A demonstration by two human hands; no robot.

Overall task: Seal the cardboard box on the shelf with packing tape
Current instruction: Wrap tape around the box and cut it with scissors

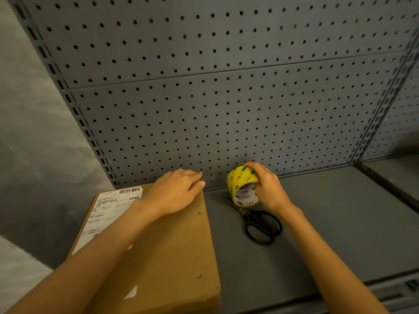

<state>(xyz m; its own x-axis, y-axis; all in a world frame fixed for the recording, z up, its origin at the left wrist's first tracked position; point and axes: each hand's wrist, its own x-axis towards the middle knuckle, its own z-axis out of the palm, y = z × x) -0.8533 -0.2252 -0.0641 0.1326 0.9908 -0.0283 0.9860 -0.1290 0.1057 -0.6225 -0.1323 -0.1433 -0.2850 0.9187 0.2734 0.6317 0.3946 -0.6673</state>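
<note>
A grey metal shelf (340,223) stands under dim, warm light, backed by a grey pegboard panel (215,87) dotted with dark holes. Slotted uprights (68,98) frame the panel. A mottled grey wall (29,132) lies to the left.

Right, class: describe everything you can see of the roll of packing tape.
The roll of packing tape is a yellow ring with small green and red printed marks on its glossy outer wrap, and a pale printed core showing through its open centre. It is on its edge, tilted, its open side facing the camera. The right hand holds it from above and the right, fingers curled over the top. Its lower rim sits at the blades of the black-handled scissors on the grey shelf, right of the cardboard box.
</note>
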